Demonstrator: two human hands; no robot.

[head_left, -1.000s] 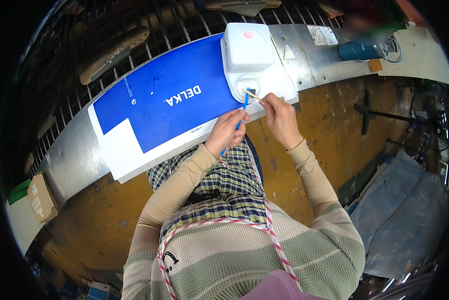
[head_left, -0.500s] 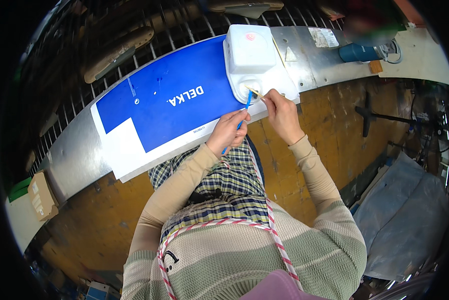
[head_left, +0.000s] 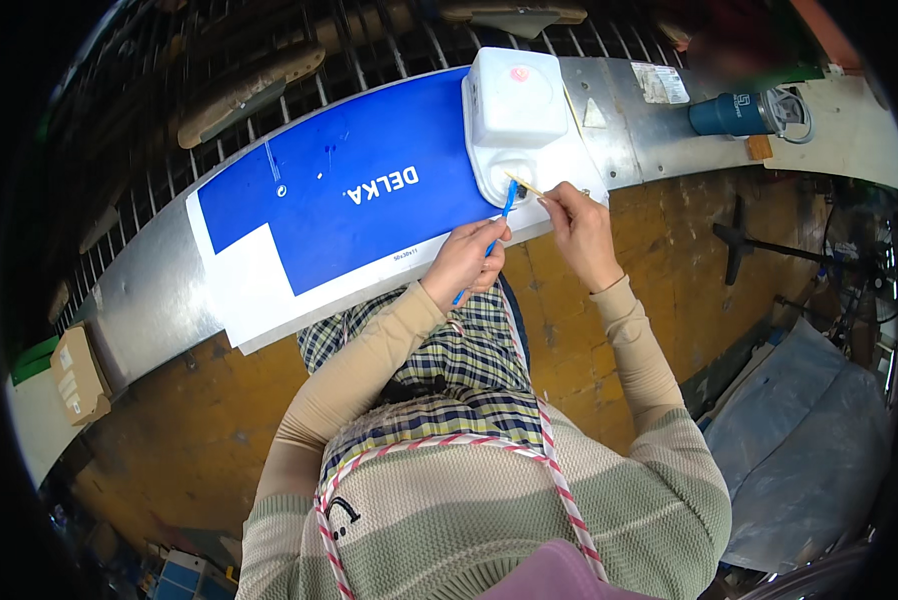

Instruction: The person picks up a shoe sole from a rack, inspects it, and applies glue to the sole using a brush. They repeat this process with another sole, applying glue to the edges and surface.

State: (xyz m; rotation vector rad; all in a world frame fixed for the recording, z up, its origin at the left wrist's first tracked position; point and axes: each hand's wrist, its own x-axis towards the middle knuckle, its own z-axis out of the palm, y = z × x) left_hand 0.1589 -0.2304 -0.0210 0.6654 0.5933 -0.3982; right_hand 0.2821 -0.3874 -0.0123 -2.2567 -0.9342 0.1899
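My left hand is closed round a thin blue plastic-looking stick tool, its upper end at the near edge of a white moulded piece. This piece looks like a small basin lying upside down, with a box-shaped hump and a round raised part in front. Between thumb and fingers my right hand pinches a thin pale wooden stick. Its tip is over the round part, close to the blue tool's end. A small dark spot or piece shows where the two tips meet; I cannot make out what it is.
Under the white piece lies a flat blue-and-white cardboard sheet on a metal bench. A blue-green tumbler lies at the right, beside a small wooden block. Metal bars run behind; a brown carton stands far left.
The view has shifted slightly, so the bench and its things appear further right. Both hands keep their hold at the round part, with little visible movement relative to it.
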